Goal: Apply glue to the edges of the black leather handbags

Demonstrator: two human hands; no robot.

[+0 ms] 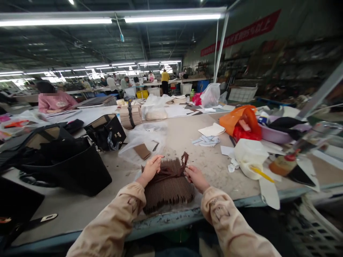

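Note:
A bundle of narrow brown strips lies near the table's front edge, its strips packed side by side. Across its top runs a dark brown fabric tie, with a loop standing up at the right. My right hand pinches this tie at the bundle's right side. My left hand is closed over the upper left of the bundle, close to the tie's other end; what its fingers hold, if anything, is hidden. Both forearms wear beige sleeves.
Black bags stand at left. Ahead lie a plastic sheet and a stack of beige pieces. At right are a white plastic container, an orange bag and a glue bottle. A person in pink sits further off.

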